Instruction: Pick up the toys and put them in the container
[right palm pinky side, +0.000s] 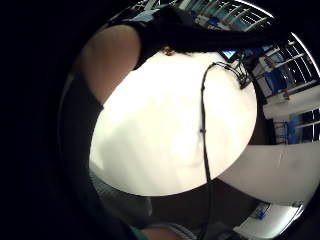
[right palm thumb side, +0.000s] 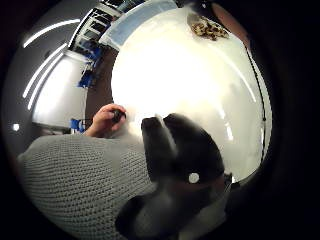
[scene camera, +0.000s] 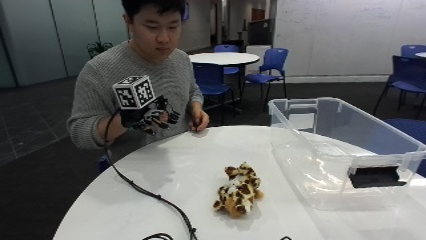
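On table (scene camera: 173, 175): one giraffe toy (scene camera: 238, 191), one container (scene camera: 346, 150).

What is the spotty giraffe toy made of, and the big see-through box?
The giraffe toy looks like soft plush fabric: fuzzy, with brown spots on yellow fur. The box seems to be clear hard plastic, since the table shows through its shiny walls.

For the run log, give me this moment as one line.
gloved right hand: raised above table edge, fingers loosely spread, holding nothing | giraffe plush toy: lying on white table, untouched | clear plastic bin: beside toy, empty | bare left hand: resting on table
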